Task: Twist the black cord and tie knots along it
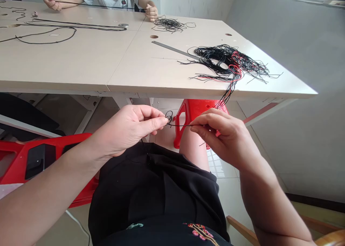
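Observation:
A thin black cord (179, 125) runs taut between my two hands, above my lap and in front of the table edge. My left hand (140, 122) pinches it between thumb and fingers, and small loops stand out just past the fingertips. From below that hand a length of cord hangs towards my black clothing. My right hand (218, 131) grips the same cord between thumb and forefinger, a short way to the right. Behind the right hand, a bundle of black and red cords (223, 63) lies on the table, some strands drooping over the edge.
On the pale table (81, 66) lie a metal ruler (172, 50), partly under the bundle, and a smaller black cord pile (172, 24). Across it, a person's hands (151, 12) stretch a dark cord. Red stools (194, 107) stand below; a phone (40, 159) rests on the left one.

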### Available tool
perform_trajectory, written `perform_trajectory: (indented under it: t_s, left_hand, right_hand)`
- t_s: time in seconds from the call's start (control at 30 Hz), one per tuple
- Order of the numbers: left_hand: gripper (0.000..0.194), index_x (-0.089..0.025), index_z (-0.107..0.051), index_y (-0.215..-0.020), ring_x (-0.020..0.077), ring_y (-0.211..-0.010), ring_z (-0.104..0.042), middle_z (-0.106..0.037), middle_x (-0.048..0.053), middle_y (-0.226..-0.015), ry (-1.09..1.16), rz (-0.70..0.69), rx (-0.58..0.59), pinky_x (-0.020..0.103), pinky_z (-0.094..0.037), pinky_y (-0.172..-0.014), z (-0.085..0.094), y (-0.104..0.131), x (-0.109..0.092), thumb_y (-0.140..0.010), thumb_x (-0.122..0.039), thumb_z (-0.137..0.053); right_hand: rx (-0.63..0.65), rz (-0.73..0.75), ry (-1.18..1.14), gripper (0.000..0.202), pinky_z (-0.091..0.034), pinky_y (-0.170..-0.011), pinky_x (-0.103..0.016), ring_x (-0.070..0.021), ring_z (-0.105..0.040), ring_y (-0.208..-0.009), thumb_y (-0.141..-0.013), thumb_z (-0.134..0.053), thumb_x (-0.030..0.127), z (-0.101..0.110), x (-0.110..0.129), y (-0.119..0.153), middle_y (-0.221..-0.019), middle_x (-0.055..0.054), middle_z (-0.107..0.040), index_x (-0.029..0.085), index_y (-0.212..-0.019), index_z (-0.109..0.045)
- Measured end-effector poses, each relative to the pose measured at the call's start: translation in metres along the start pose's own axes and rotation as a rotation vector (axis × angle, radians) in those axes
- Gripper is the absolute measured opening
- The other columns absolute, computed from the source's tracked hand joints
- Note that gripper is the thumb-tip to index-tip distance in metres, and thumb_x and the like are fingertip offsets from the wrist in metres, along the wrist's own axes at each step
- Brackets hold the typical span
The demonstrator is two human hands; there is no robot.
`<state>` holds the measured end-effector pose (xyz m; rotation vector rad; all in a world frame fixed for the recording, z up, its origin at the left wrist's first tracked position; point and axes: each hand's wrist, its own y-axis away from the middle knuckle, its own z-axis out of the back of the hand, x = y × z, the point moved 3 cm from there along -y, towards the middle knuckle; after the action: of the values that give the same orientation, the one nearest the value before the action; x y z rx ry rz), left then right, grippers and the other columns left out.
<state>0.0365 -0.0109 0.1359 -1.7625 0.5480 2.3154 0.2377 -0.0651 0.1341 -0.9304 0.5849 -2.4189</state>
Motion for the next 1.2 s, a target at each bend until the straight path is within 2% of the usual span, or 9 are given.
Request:
perform_trajectory:
  t_s: [0.17,0.27,0.37,0.5,0.6,0.73,0.9,1.03,1.2]
  left_hand:
    - [0.012,-0.017,-0.073,-0.069,0.0052,-0.056,-0.054,-0.063,-0.002,-0.060,0.087,0.100,0.141,0.013,-0.044,-0.054,-0.014,0.005,0.003,-0.074,-0.027,-0.076]
    - [0.009,-0.017,-0.074,-0.069,0.0051,-0.057,-0.055,-0.064,-0.002,-0.062,0.153,0.142,0.250,0.013,-0.045,-0.054,-0.022,0.010,0.003,-0.074,-0.023,-0.077]
    - [0.006,-0.017,-0.074,-0.069,0.0049,-0.059,-0.055,-0.064,-0.002,-0.063,0.228,0.139,0.286,0.012,-0.046,-0.056,-0.025,0.012,0.004,-0.074,-0.019,-0.077]
    - [0.005,-0.018,-0.075,-0.070,0.0039,-0.058,-0.054,-0.063,-0.003,-0.061,0.286,0.097,0.227,0.011,-0.044,-0.055,-0.021,0.010,0.004,-0.073,-0.020,-0.078]
    - [0.008,-0.018,-0.075,-0.071,0.0045,-0.058,-0.054,-0.063,-0.003,-0.062,0.289,0.069,0.147,0.012,-0.044,-0.054,-0.018,0.006,0.006,-0.070,-0.023,-0.081]
    - [0.011,-0.018,-0.075,-0.074,0.0060,-0.060,-0.056,-0.066,-0.001,-0.067,0.220,0.017,0.038,0.015,-0.045,-0.057,-0.015,0.001,0.011,-0.070,-0.027,-0.080]
    - [0.011,-0.018,-0.075,-0.072,0.0065,-0.058,-0.056,-0.067,-0.001,-0.065,0.192,-0.032,-0.029,0.016,-0.044,-0.056,-0.014,-0.002,0.013,-0.069,-0.027,-0.080]
    - [0.010,-0.017,-0.074,-0.069,0.0074,-0.059,-0.058,-0.069,0.000,-0.065,0.220,-0.008,-0.018,0.017,-0.045,-0.056,-0.017,-0.004,0.012,-0.068,-0.025,-0.080]
    - [0.008,-0.015,-0.072,-0.068,0.0052,-0.053,-0.052,-0.066,-0.001,-0.061,0.276,-0.009,0.044,0.016,-0.041,-0.050,-0.023,-0.004,0.010,-0.070,-0.021,-0.077]
  right_hand:
    - [-0.069,0.038,-0.097,0.011,-0.054,-0.074,-0.031,-0.0171,-0.062,-0.084,-0.088,-0.063,0.015,0.000,-0.002,-0.020,-0.082,-0.003,-0.063,0.024,-0.086,-0.070]
    - [-0.021,-0.010,-0.278,0.012,-0.055,-0.077,-0.031,-0.0159,-0.063,-0.084,-0.088,-0.062,0.015,-0.012,-0.007,-0.028,-0.083,-0.002,-0.064,0.022,-0.088,-0.072]
    - [0.059,-0.130,-0.572,0.006,-0.054,-0.071,-0.028,-0.0133,-0.063,-0.076,-0.086,-0.065,0.018,-0.027,-0.012,-0.027,-0.082,-0.001,-0.066,0.018,-0.089,-0.070]
    - [0.101,-0.382,-0.878,0.018,-0.053,-0.065,-0.026,-0.0117,-0.062,-0.069,-0.081,-0.073,0.031,-0.040,-0.014,-0.019,-0.077,-0.001,-0.065,0.016,-0.083,-0.063]
    - [0.101,-0.490,-1.005,0.023,-0.054,-0.068,-0.025,-0.0118,-0.063,-0.073,-0.076,-0.078,0.035,-0.043,-0.011,-0.013,-0.081,-0.002,-0.068,0.016,-0.084,-0.066]
    - [0.091,-0.529,-1.101,0.022,-0.053,-0.066,-0.026,-0.0118,-0.063,-0.070,-0.076,-0.078,0.035,-0.044,-0.010,-0.009,-0.080,0.000,-0.068,0.018,-0.085,-0.069]
    - [0.084,-0.571,-1.135,0.024,-0.052,-0.062,-0.026,-0.0109,-0.062,-0.066,-0.074,-0.080,0.037,-0.047,-0.010,-0.007,-0.077,0.000,-0.068,0.017,-0.084,-0.069]
    - [0.063,-0.572,-1.137,0.031,-0.053,-0.059,-0.024,-0.0104,-0.064,-0.066,-0.070,-0.084,0.038,-0.049,-0.008,-0.008,-0.078,0.001,-0.067,0.018,-0.083,-0.065]
    - [0.062,-0.565,-1.162,0.033,-0.054,-0.059,-0.022,-0.0092,-0.064,-0.065,-0.070,-0.084,0.036,-0.049,-0.008,-0.008,-0.077,0.002,-0.066,0.019,-0.081,-0.058]
